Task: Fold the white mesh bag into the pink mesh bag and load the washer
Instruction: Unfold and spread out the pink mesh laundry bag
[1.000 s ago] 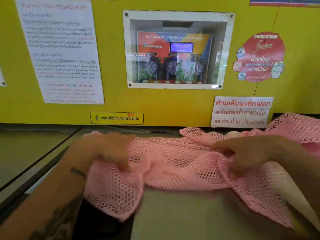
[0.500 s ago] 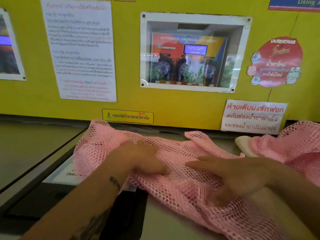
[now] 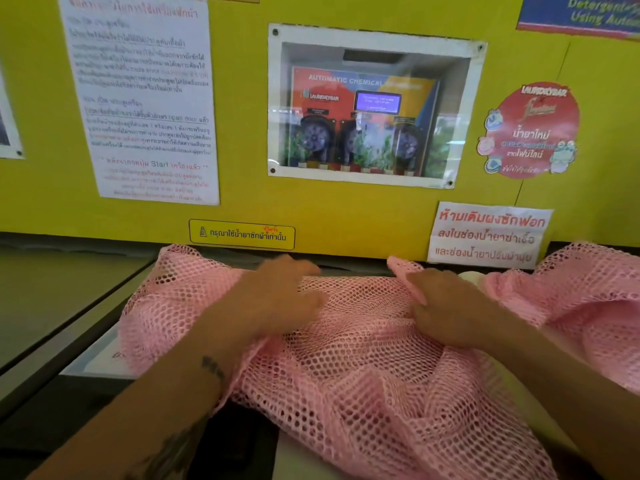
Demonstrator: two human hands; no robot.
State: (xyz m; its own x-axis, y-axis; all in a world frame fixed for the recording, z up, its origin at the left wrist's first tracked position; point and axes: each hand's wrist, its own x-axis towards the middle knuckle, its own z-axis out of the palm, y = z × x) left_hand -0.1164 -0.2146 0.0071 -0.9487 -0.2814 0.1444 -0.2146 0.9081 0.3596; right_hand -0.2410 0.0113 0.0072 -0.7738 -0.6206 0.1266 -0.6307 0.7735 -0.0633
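Mesh fills the lower half of what I see: the pink mesh bag (image 3: pixel 363 358) lies spread and rumpled across the grey machine top (image 3: pixel 52 299), running from about 9 o'clock to 3 o'clock and spilling toward 5 o'clock. At 10 o'clock on the yellow wall (image 3: pixel 242 195) hangs a white instruction sheet (image 3: pixel 145 98). My left hand (image 3: pixel 280 299), just left of centre, rests palm down on the mesh with fingers loosely spread, pressing the fabric flat; I cannot tell whether it pinches any of it. At 12 o'clock sits a framed window (image 3: pixel 374 105) with a pump panel behind it. My right hand (image 3: pixel 446 306), just right of centre, has its fingers curled narrow and grips a raised fold of the pink mesh. At 3 o'clock a small pale bit (image 3: pixel 469 277) peeks out between folds; I cannot tell what it is. A red round sticker (image 3: pixel 530 129) sits at 2 o'clock.
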